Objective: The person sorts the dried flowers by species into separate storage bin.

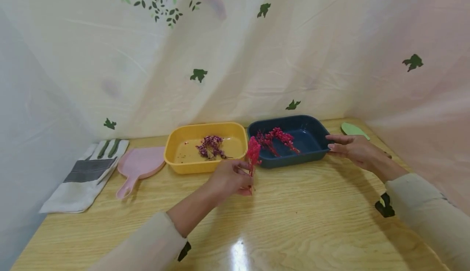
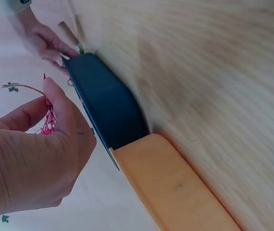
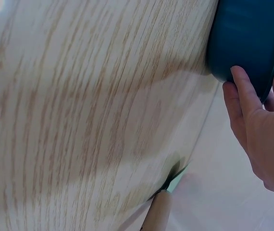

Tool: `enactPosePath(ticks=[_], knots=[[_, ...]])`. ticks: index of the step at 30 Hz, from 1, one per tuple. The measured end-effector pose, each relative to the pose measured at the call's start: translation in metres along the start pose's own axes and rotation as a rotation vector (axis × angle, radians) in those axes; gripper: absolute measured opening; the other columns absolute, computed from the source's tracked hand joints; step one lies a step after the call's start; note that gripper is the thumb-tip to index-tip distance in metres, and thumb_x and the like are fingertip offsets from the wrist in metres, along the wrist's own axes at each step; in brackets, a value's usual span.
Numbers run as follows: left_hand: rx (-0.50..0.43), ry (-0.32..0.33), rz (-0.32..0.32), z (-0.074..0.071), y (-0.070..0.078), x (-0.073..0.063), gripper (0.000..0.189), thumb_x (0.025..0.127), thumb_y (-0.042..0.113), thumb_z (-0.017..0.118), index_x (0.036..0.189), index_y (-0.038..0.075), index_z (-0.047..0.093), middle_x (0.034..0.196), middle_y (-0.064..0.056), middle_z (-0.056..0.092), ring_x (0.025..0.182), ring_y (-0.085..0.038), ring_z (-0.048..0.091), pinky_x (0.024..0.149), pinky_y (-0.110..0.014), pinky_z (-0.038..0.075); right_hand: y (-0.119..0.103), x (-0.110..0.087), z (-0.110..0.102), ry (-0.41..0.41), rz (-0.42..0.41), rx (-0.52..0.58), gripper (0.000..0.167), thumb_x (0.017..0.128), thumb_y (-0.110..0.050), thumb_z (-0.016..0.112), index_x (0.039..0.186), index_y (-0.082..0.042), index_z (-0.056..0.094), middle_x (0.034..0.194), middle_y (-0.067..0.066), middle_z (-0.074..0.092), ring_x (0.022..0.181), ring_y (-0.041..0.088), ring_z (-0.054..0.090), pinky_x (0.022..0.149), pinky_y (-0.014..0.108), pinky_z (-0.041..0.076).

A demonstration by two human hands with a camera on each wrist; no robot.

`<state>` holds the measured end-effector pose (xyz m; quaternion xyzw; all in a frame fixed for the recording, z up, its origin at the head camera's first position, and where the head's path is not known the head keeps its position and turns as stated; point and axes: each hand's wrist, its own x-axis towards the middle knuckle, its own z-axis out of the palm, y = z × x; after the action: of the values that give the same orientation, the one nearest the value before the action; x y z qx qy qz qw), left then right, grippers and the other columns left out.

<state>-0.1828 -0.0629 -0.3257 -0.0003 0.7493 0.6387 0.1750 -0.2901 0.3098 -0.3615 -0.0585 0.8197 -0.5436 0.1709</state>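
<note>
My left hand point(image 1: 229, 177) pinches the stems of a bright pink dried flower sprig point(image 1: 253, 150), held upright in front of the gap between two trays. In the left wrist view, the thumb and fingers meet on its thin stem. My right hand point(image 1: 356, 150) grips the right end of a dark blue tray point(image 1: 290, 159), fingers against the outer wall and thumb at the rim, as the right wrist view shows. Pink-red dried flower sprigs point(image 1: 280, 136) lie inside the blue tray. The yellow tray point(image 1: 194, 167) beside it holds a purple dried flower bunch point(image 1: 211, 144).
A pink paddle-shaped board point(image 1: 141, 163) lies left of the yellow tray. Farther left is a striped cloth point(image 1: 89, 171) with green-handled items on it. A green spatula-like utensil point(image 1: 353, 129) lies behind my right hand. Printed fabric point(image 1: 235, 58) hangs along the wooden table's back.
</note>
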Motion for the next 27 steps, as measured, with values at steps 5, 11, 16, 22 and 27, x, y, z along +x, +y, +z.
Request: enactPosePath(ticks=[5,11,16,22,27], knots=[[-0.062,0.017,-0.061,0.008,0.012,0.023,0.026,0.084,-0.007,0.064,0.11,-0.006,0.062,0.084,-0.011,0.064,0.066,-0.017,0.062,0.063,-0.03,0.06,0.001,0.0,0.0,-0.002,-0.009,-0.012,0.062,0.1,-0.016,0.054,0.151,-0.001,0.023,0.157,0.022,0.009,0.113,0.01,0.059,0.108,0.044,0.033],[-0.097,0.029,-0.093,0.017,0.032,0.041,0.022,0.085,-0.006,0.066,0.106,-0.003,0.061,0.082,-0.011,0.065,0.062,-0.015,0.062,0.06,-0.026,0.06,-0.002,-0.001,-0.001,-0.001,-0.008,0.0,0.061,0.1,-0.015,0.053,0.151,0.0,0.023,0.157,0.022,0.008,0.114,0.013,0.058,0.109,0.045,0.031],[-0.157,0.029,-0.113,0.021,0.045,0.056,0.025,0.086,-0.007,0.065,0.109,-0.003,0.058,0.082,-0.013,0.064,0.058,-0.015,0.061,0.058,-0.025,0.059,-0.004,-0.002,-0.001,0.001,0.002,-0.007,0.061,0.1,-0.015,0.053,0.151,0.0,0.023,0.157,0.022,0.008,0.119,0.02,0.054,0.111,0.049,0.026],[-0.192,0.041,-0.173,0.019,0.05,0.074,0.033,0.085,-0.007,0.067,0.117,-0.004,0.059,0.083,-0.013,0.064,0.058,-0.016,0.061,0.058,-0.024,0.059,-0.004,-0.001,-0.001,0.0,0.006,-0.019,0.063,0.1,-0.018,0.054,0.151,-0.001,0.023,0.157,0.023,0.01,0.127,0.034,0.044,0.113,0.053,0.023],[-0.229,0.042,-0.201,0.017,0.048,0.086,0.034,0.086,-0.007,0.067,0.119,-0.006,0.061,0.088,-0.013,0.066,0.061,-0.016,0.062,0.061,-0.024,0.059,-0.002,-0.001,0.0,0.0,0.003,-0.012,0.062,0.1,-0.017,0.054,0.151,-0.001,0.023,0.157,0.024,0.01,0.128,0.038,0.041,0.112,0.053,0.024]])
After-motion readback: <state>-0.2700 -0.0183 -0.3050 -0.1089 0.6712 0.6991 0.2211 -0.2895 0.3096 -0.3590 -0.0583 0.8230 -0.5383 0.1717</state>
